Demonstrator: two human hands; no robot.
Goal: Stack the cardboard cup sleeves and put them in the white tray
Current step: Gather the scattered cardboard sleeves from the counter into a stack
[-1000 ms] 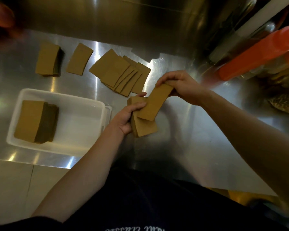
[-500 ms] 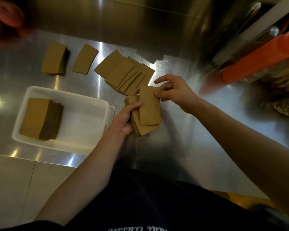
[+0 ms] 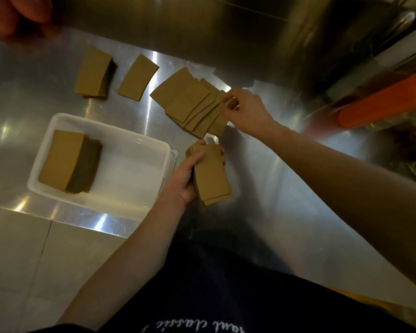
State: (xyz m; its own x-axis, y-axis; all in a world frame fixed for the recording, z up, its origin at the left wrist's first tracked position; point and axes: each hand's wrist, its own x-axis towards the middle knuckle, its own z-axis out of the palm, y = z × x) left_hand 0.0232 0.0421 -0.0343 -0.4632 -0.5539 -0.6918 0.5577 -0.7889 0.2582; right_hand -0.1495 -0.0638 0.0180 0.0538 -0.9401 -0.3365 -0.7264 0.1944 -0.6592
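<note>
My left hand [image 3: 185,179] grips a stack of brown cardboard sleeves [image 3: 211,176] just right of the white tray [image 3: 130,207]. Inside the tray, at its left end, lies another stack of sleeves [image 3: 67,161]. A fan of several loose sleeves [image 3: 187,102] is spread on the steel counter behind. My right hand [image 3: 244,111] rests at the fan's right edge, fingers pinching the rightmost sleeve [image 3: 220,124]. Further left lie a single sleeve [image 3: 138,81] and a small pile of sleeves [image 3: 93,73].
The steel counter [image 3: 262,179] ends at a steel back wall. Orange and metal items [image 3: 382,106] crowd the far right. Another person's hand [image 3: 15,13] shows blurred at the top left. Pale floor tiles [image 3: 12,260] lie below the counter's near edge.
My right hand let the sleeve go onto the held stack, then reached back and right to the fan's edge. My left hand kept hold of its stack.
</note>
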